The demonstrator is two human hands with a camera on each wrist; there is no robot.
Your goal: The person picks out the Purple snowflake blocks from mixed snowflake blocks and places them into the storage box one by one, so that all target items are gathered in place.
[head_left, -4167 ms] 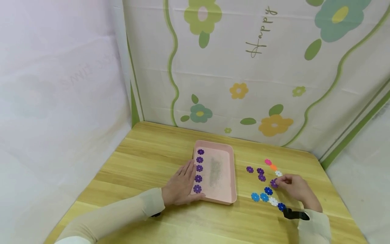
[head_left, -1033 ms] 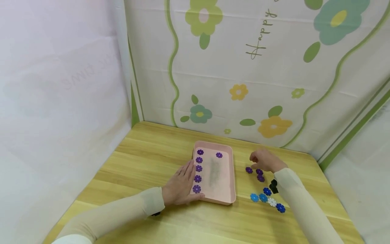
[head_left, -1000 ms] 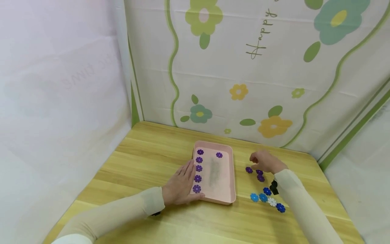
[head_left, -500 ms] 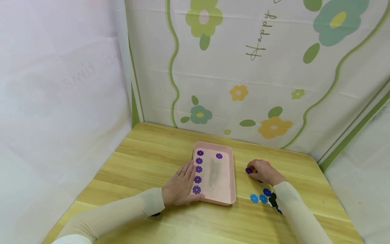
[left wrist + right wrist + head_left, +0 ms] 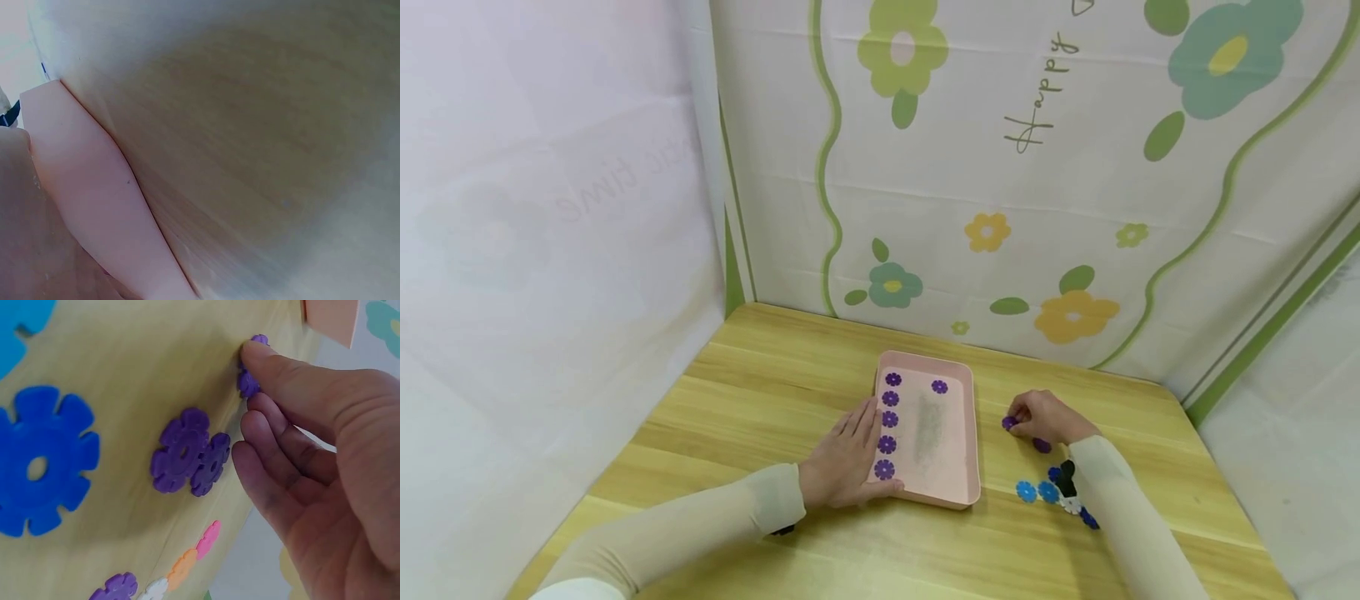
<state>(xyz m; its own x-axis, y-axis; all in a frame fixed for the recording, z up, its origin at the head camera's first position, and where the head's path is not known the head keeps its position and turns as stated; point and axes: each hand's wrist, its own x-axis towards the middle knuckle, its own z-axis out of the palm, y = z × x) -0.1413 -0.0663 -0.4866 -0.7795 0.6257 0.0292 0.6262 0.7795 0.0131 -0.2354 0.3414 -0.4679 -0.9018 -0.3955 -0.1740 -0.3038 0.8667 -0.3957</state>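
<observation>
My left hand [image 5: 842, 462] lies along the left wall of a shallow pink tray [image 5: 966, 437], fingers straight and thumb at the front corner. In the left wrist view the pink tray wall [image 5: 94, 181] shows beside part of that hand [image 5: 22, 206]. Inside the tray, several purple snowflake discs [image 5: 887, 444] form a column at the left, and a lone purple disc [image 5: 940, 387] lies far right. To the tray's right, my right hand [image 5: 1047, 417] pinches another purple snowflake disc [image 5: 249, 381] between thumb and finger. Two overlapping purple discs [image 5: 182, 451] lie just beside its fingertips.
Light blue discs [image 5: 1026, 492], a white disc [image 5: 1070, 505] and dark blue discs [image 5: 1088, 520] lie nearer on the wooden table [image 5: 760, 350]. Pink [image 5: 209, 540], orange [image 5: 182, 570] and purple [image 5: 115, 587] discs lie beyond the right hand. Printed cloth walls [image 5: 925, 167] enclose the table.
Since the earliest frame, a purple disc has come to lie in the tray's far right. Over the last second my right hand has lowered and pinched another purple disc. The left hand stays put.
</observation>
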